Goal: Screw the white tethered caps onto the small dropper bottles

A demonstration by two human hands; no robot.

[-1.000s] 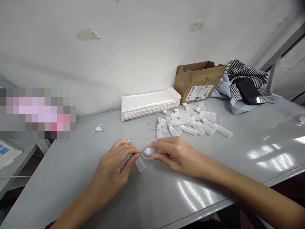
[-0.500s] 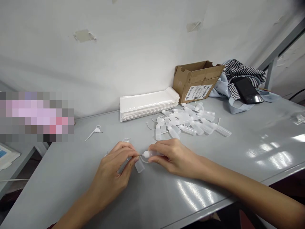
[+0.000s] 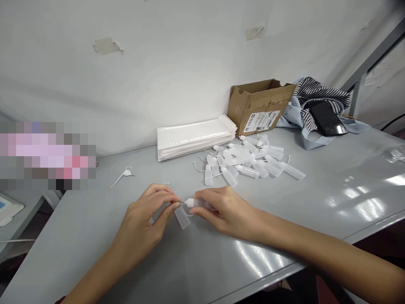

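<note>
Compared with a second ago, little has changed in your grip: the whole scene sits slightly further left in view, and your two hands meet at the same spot, over the grey table (image 3: 104, 211). The pile of bottles (image 3: 240, 159) lies just as it did.

Now your left hand (image 3: 144, 217): it comes in from the lower left, wrist bent slightly, thumb and forefinger pinched together at the end of the thin needle (image 3: 182, 202), other fingers curled behind. Your right hand (image 3: 226, 211) reaches in from the right, forearm low along the table edge, thumb below and fingers above, closed around the small clear bottle (image 3: 198, 204). That bottle lies nearly level, white nozzle pointing left at your left fingertips. Just below the needle, a loose bottle (image 3: 182, 218) lies on the table.
</note>
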